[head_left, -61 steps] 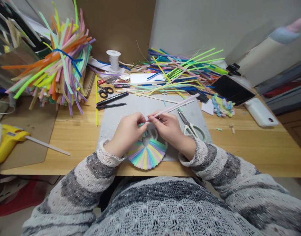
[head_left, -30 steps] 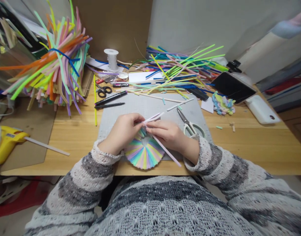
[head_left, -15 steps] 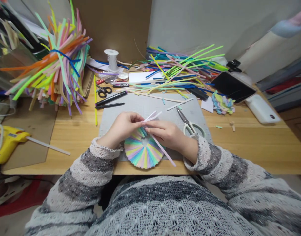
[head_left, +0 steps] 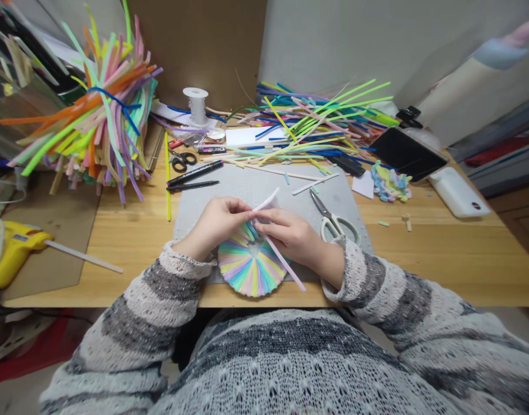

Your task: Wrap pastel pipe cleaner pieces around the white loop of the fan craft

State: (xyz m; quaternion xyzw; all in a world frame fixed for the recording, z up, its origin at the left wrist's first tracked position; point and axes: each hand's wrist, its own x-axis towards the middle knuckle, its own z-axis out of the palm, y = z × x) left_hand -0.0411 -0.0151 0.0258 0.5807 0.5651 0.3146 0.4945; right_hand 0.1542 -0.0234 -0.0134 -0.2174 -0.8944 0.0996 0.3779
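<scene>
Pink stem (head_left: 286, 264) pinched btwn L fingers (head_left: 242, 219) & R fingers (head_left: 272, 216).

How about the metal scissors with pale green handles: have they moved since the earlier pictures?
No: those scissors keep the same place and angle on the flat grey rectangular mat.

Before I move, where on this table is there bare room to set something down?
Bare wood shows right of the grey mat, in front of small scraps and the white device. A smaller patch lies left, between glue stick and mat. Crowded: the back, under loose pipe cleaners, and the mat's near side, around left hand and right hand.
</scene>
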